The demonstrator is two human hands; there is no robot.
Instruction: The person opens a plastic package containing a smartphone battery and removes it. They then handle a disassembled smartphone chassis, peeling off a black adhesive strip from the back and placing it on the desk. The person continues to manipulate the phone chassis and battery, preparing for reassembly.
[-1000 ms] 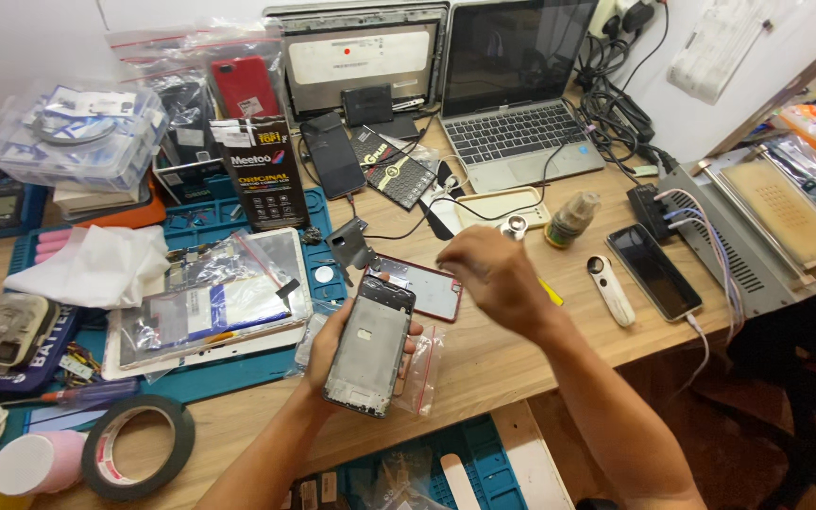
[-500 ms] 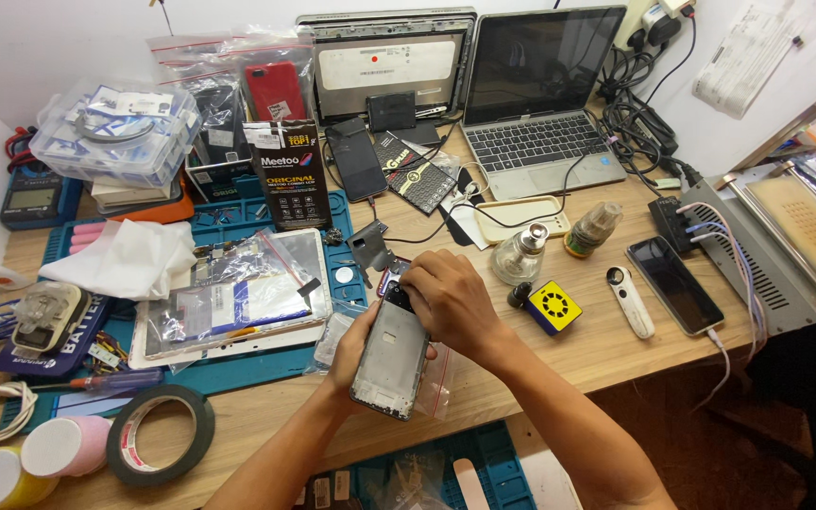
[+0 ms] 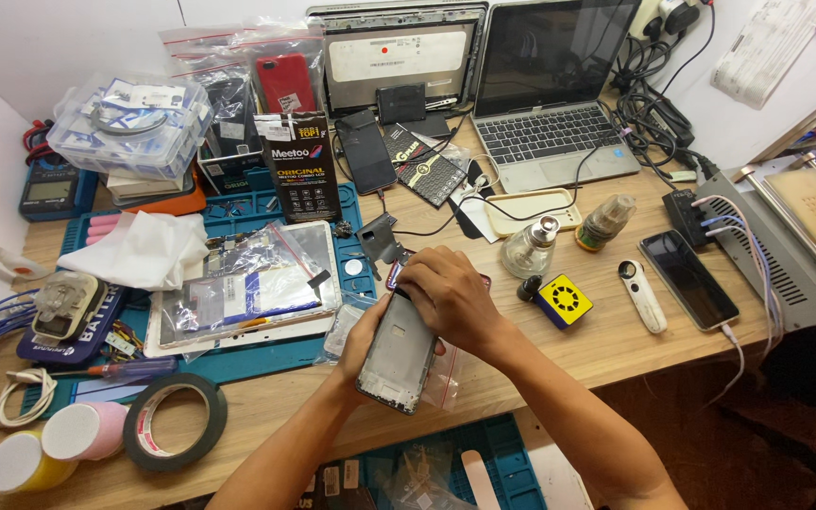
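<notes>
A pale wooden workbench (image 3: 616, 345) fills the frame, bearing a teal rubber repair mat (image 3: 238, 212) at centre left, a silver open laptop (image 3: 545, 94) at upper centre, a black tape roll (image 3: 175, 422) at lower left, and a dark flat smartphone (image 3: 688, 280) at right.

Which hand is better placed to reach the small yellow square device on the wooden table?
Probably the right hand: it lies nearer the small yellow square device, while the left hand supports the grey phone frame.

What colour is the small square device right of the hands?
Yellow, with a dark round centre; the square device shows in the head view.
</notes>
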